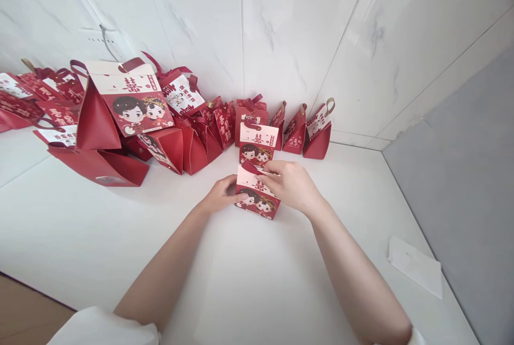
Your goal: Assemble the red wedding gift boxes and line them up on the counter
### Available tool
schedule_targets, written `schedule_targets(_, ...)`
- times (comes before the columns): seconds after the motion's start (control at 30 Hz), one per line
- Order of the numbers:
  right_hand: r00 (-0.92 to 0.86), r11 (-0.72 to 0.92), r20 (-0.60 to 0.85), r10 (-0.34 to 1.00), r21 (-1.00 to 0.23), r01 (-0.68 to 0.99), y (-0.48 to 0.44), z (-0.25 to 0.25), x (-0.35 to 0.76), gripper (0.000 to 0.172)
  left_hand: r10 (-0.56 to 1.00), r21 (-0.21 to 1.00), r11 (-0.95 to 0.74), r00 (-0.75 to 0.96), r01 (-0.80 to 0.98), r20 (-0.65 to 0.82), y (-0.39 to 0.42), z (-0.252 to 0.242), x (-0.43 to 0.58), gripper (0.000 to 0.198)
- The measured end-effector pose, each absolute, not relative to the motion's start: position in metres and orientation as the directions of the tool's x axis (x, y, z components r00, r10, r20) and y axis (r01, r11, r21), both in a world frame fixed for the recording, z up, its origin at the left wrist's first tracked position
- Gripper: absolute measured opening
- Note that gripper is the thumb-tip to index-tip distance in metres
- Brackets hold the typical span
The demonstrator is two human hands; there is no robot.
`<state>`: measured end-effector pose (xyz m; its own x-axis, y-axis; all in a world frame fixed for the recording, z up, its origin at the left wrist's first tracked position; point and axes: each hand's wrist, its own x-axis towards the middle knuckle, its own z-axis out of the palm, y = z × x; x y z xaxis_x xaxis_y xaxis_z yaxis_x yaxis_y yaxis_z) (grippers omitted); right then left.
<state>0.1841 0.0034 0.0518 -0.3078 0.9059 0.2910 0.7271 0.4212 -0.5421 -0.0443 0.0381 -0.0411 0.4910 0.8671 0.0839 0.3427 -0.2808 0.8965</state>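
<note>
A small red gift box point(257, 201) with a cartoon couple and a white flap stands on the white tabletop point(249, 280) in the middle. My left hand point(220, 194) grips its left side with curled fingers. My right hand point(292, 184) pinches the white flap and the red ribbon at its top. Directly behind it stands a second small box point(257, 144) of the same design, upright and untouched.
A heap of larger red gift bags point(120, 114) lies at the back left. Several small red boxes point(305, 130) line the marble wall. A white paper point(415, 266) lies near the table's right edge, beside a grey floor.
</note>
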Motion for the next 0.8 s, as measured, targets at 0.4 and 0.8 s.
schedule_targets(0.4,-0.358,0.483,0.33,0.874,-0.674,0.558,-0.001,0.065,0.197,0.003,0.868,0.898,-0.273,0.49,0.345,0.075,0.038,-0.041,-0.044,0.056)
schedule_targets(0.8,-0.349,0.483,0.337,0.874,-0.544,0.686,0.001,0.064,0.196,0.018,0.871,0.909,-0.262,0.485,0.325,0.078,0.038,-0.042,-0.044,0.058)
